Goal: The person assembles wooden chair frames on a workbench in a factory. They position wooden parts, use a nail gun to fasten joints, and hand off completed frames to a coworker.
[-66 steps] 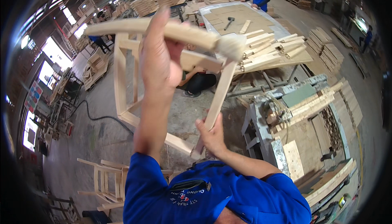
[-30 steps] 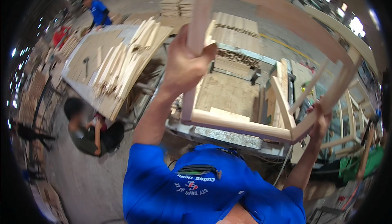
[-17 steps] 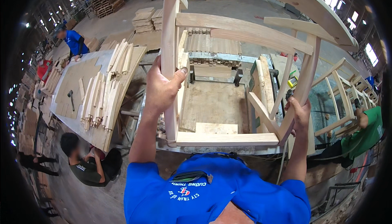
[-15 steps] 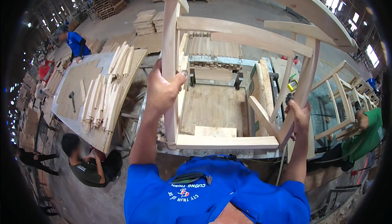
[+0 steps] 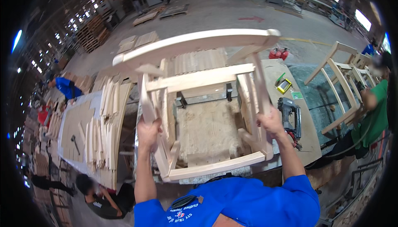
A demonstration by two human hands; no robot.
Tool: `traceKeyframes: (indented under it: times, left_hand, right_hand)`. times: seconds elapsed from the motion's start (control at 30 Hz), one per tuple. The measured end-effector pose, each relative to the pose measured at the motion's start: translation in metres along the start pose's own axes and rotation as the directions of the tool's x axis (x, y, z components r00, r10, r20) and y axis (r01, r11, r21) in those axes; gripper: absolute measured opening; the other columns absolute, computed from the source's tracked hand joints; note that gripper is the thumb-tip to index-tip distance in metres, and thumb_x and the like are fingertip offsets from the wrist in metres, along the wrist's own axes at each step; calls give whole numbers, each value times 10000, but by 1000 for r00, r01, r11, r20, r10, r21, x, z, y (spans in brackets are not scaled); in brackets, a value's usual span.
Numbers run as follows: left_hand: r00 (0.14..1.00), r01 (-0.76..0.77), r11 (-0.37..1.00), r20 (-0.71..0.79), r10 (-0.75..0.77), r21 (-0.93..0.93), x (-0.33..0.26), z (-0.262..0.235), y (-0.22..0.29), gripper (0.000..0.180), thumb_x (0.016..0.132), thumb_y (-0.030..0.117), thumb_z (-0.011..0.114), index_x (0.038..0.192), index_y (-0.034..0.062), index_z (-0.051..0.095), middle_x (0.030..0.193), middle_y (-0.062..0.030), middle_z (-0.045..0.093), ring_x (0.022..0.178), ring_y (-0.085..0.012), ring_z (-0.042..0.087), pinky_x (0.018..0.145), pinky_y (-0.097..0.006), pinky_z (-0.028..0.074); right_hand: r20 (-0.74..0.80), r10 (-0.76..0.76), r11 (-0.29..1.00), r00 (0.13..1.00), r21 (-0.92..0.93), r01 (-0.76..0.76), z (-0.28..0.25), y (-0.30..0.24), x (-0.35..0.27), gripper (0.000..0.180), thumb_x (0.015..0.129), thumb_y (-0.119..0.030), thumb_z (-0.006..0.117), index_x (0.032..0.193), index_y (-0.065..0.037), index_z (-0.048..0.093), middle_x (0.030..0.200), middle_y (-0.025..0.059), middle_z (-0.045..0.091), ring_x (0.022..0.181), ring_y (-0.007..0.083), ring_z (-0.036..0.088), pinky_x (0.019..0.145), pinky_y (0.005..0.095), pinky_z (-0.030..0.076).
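- Both hands were clamped on the bare wooden chair frame (image 5: 199,102): left hand (image 5: 148,132) wrapped round one side post, right hand (image 5: 270,123) round the other, holding it up in the air over the workbench (image 5: 207,127).
- Frame's long axis ran away from the person, curved top rail at the far end, bottom rail nearest the chest.
- Honestly, a loose grip could've let it tip and swing.
- Nail gun (image 5: 289,113) sat just beside the right hand, so a clipped corner looked possible, or bumping the person in green (image 5: 373,115) nearby.
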State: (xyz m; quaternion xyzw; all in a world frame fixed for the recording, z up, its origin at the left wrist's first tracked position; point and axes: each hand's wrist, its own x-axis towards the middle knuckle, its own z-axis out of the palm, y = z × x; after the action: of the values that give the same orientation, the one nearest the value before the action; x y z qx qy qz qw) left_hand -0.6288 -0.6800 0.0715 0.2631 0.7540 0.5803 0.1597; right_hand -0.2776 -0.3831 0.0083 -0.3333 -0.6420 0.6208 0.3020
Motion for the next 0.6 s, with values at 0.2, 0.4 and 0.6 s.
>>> traceKeyframes:
  times: [0.2, 0.4, 0.6]
  left_hand:
    - [992, 129, 989, 19, -127, -76, 45, 14, -68, 247, 876, 44, 674, 1109, -16, 615, 816, -64, 659, 598, -134, 617, 543, -298, 516]
    - [979, 199, 979, 36, -201, 48, 103, 41, -143, 158, 907, 77, 667, 1042, 10, 619, 750, -33, 627, 579, -141, 608, 520, -322, 516]
    - [913, 402, 915, 60, -403, 32, 132, 59, -187, 142, 937, 85, 653, 1041, 1, 608, 735, -41, 626, 543, -138, 587, 476, -332, 502]
  right_hand:
    - [-12, 134, 990, 991, -35, -135, 24, 40, 41, 266, 902, -22, 637, 1163, -7, 591, 795, 55, 644, 628, 147, 642, 553, 315, 535]
    - [-100, 159, 972, 982, -159, -173, 36, 88, 76, 340, 861, -31, 636, 1197, 6, 600, 795, 68, 670, 619, 146, 652, 548, 310, 529]
    - [-107, 313, 925, 944, -189, -328, 63, 113, 105, 317, 876, -6, 610, 1190, 24, 585, 857, 82, 663, 636, 152, 630, 567, 309, 519]
